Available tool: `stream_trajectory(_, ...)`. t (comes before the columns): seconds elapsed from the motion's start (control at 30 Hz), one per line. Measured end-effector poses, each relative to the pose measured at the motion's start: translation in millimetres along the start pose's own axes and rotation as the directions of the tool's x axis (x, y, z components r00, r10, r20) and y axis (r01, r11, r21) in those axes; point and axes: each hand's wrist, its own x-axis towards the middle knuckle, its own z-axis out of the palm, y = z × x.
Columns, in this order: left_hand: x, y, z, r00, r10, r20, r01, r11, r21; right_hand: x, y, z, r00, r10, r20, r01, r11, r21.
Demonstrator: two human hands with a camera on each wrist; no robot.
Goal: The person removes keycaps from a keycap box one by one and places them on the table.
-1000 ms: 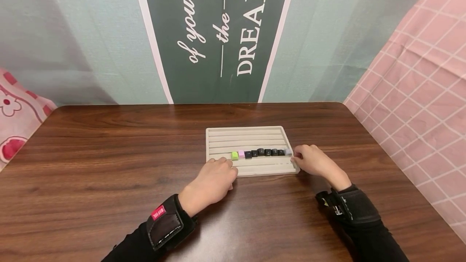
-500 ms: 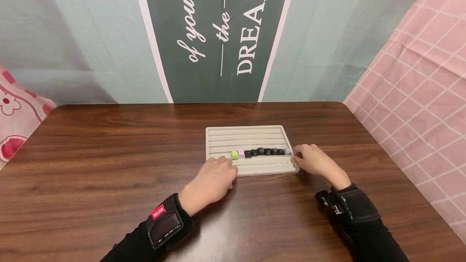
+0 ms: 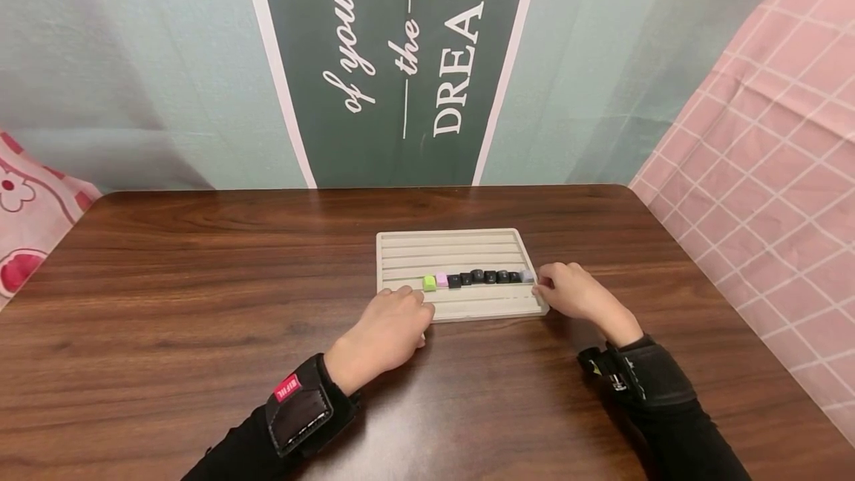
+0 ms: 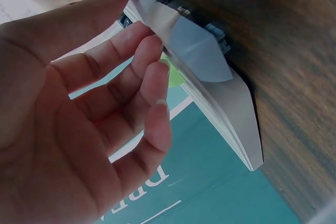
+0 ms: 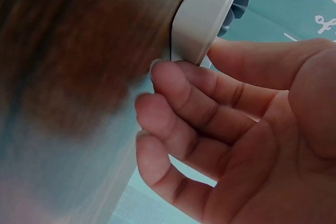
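A flat cream tray [image 3: 454, 252] with ridged rows lies on the table. Across it runs a line of small keycaps: a lime green keycap [image 3: 429, 283] at the left end, a pink keycap [image 3: 441, 280], several black keycaps [image 3: 490, 277], and a grey keycap [image 3: 526, 276] at the right end. My left hand [image 3: 387, 326] holds the tray's front left edge, its fingertips curled against the rim in the left wrist view. At the right edge, my right hand [image 3: 578, 294] pinches the tray between thumb and index finger; its other fingers curl loosely below.
The brown wooden table [image 3: 200, 266] extends around the tray on every side. A blue-green printed cloth [image 3: 568, 58] hangs behind it. Pink checked cloth [image 3: 768, 169] borders the right side, and a pink patterned cloth [image 3: 33, 221] shows at the left.
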Motion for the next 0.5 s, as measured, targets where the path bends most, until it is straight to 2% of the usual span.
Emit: stream_trajectory(0.5,0.4,-0.5,0.8,1.0,-0.005,-0.007,0.005,1.0,-0.021,0.4,1.5,0.6,0.999,-0.03,-0.011,0.03,0.999,-0.011)
